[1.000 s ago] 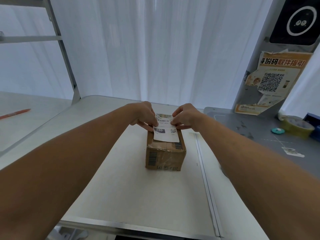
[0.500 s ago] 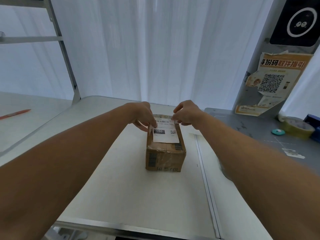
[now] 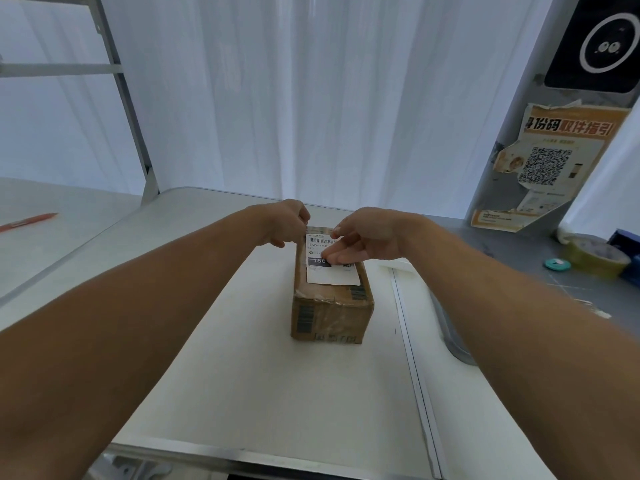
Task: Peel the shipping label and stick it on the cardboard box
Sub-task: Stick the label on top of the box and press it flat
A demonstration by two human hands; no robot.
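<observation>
Two hands meet over the box [image 3: 331, 299], which sits on the desk [image 3: 263, 382] near its far edge, long side running away from the camera. The label [image 3: 330, 268] lies flat on the box's top face, covering its far portion; its near edge and both near corners look seated, with no lifted corner in view. The right hand [image 3: 363, 239] reaches in from the right with fingers [image 3: 341, 256] extended and close together, their pads resting on the label's middle right. The left hand [image 3: 289, 220] sits at the label's far left corner with fingers curled; whether it pinches the corner, presses it, or merely touches the box cannot be told.

Step in hand, by judgement: peeling is done and the label is placed; this is the smoothing stage. The next move calls for firm strokes from the middle outward toward the edges, so that no bubble or crease forms, with the other hand steadying the box against sliding.

Hidden or unclear: the label's far edge and right side lie under the hands, so adhesion there is unverified. The backing sheet is not identifiable anywhere in view. Print on the label is mostly too small to read beyond a barcode and "150". Both forearms are cut off by the frame.
</observation>
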